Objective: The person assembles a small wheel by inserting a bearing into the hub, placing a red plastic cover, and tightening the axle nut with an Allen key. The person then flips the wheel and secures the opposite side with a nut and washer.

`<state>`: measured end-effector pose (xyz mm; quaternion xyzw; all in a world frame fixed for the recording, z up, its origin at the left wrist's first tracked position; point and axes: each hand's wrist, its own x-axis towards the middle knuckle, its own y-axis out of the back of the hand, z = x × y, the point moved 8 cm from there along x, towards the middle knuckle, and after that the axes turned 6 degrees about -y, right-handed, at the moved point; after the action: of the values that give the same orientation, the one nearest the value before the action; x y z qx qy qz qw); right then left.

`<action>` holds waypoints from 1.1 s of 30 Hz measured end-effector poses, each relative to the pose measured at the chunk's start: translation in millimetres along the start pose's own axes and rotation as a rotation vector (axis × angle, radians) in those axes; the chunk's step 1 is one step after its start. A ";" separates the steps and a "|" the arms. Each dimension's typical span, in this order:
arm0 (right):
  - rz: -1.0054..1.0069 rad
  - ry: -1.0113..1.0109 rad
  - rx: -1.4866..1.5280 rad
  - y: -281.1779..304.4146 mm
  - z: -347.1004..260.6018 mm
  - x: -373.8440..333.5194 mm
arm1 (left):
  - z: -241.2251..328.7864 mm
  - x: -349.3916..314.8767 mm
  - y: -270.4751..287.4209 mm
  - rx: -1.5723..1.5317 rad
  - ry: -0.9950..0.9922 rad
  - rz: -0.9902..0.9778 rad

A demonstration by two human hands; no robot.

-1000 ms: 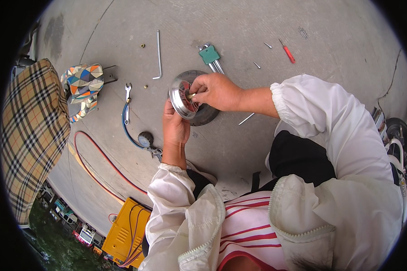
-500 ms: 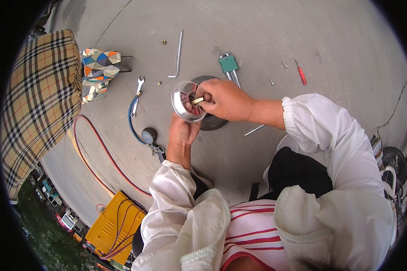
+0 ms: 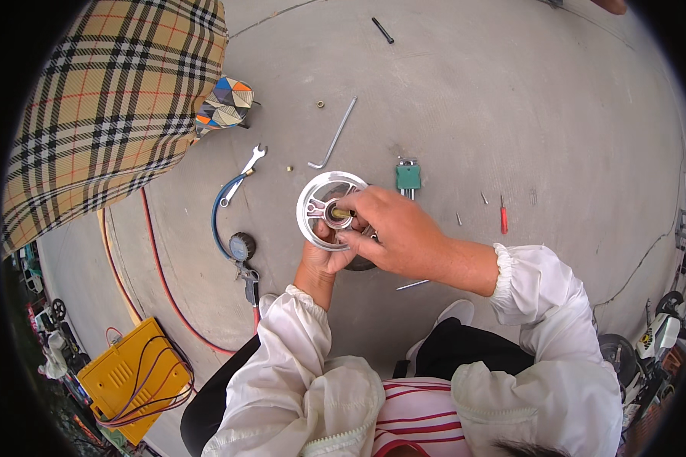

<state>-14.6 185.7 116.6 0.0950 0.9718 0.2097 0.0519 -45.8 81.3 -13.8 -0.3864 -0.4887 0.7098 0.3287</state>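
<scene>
My left hand (image 3: 320, 263) grips a small silver wheel rim (image 3: 306, 204) from its lower side and holds it up off the ground. Over the rim's right part reaches my right hand (image 3: 411, 232), its fingers closed on a brass cylindrical piece (image 3: 340, 214) at the hub. How deep the piece sits in the hub is hidden by the fingers. Below the rim, a dark tyre (image 3: 360, 264) lies on the ground, mostly covered by my hands. Just beyond my right hand is a green hex key holder (image 3: 408, 177).
Around lie a long hex key (image 3: 335, 137), a wrench (image 3: 244, 175), a red screwdriver (image 3: 504, 219), small brass nuts and a dark bolt (image 3: 383, 30). A gauge (image 3: 242, 246) with hoses runs left toward a yellow box (image 3: 133, 381). Plaid cloth (image 3: 122, 99) fills the upper left; another person's hand (image 3: 610, 6) shows at upper right.
The rim has turned so its spoked face points more toward me. My right hand stays on the brass piece at the hub. The whole view has shifted, showing more ground at the top.
</scene>
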 end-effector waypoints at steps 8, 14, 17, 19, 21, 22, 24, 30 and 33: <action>0.399 -0.053 -0.484 104.0 120.8 133.5 | 33.1 34.9 -32.9 -0.218 0.000 -0.215; 0.234 -0.459 -0.778 104.4 245.3 244.7 | 61.3 3.0 -8.7 -0.185 -0.075 -0.170; 0.267 -0.456 -0.808 109.9 267.4 277.2 | 59.8 -19.3 10.7 -0.211 -0.062 -0.135; 0.310 -0.426 -0.932 108.6 278.6 286.7 | 55.6 -32.6 22.8 -0.222 -0.065 -0.085; 0.194 -0.395 -1.005 102.0 276.1 294.6 | 53.2 -38.9 26.7 -0.206 -0.100 -0.011; 0.254 -0.304 -1.038 97.3 270.7 278.2 | 49.2 -39.9 27.1 -0.202 -0.114 0.025; 0.327 -0.244 -1.026 99.4 261.9 244.2 | 45.9 -36.4 28.5 -0.158 -0.128 0.077; 0.087 -0.781 0.640 65.7 253.9 95.8 | 31.5 -18.0 19.8 -0.173 -0.080 0.053; -0.168 -0.743 1.010 42.0 163.4 15.2 | 12.5 -8.5 4.5 -0.122 -0.030 0.035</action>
<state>0.4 291.4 -15.0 0.0977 0.8722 -0.3266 0.3509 -52.9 67.2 -13.3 -0.4033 -0.5292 0.6901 0.2847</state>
